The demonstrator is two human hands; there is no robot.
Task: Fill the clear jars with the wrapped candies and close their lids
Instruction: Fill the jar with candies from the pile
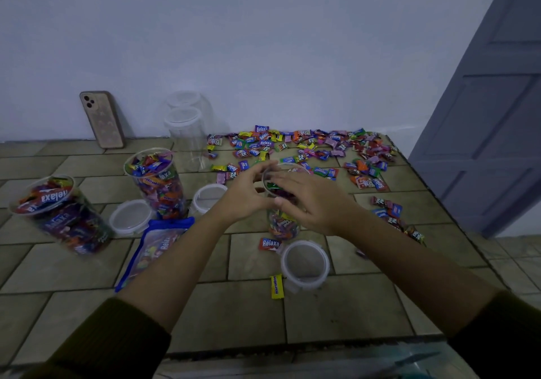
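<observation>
**Now, both hands at the part-filled jar (pixel 282 223)**

The left hand (pixel 246 194) curls round its rim; the right hand (pixel 310 200) lies over the mouth, fingers straight. It stands just behind a loose lid (pixel 304 263), wrapped candies (pixel 307 144) scattered beyond.

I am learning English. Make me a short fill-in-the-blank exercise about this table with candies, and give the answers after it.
1. The phone leans against the ____.
2. The mentos candy left of the nearest lid is ____ in colour.
3. The nearer back jar holds ____ candies.
4. The left hand holds the middle jar, which has no ____ on it.

Missing words: wall; yellow; no; lid.
</observation>
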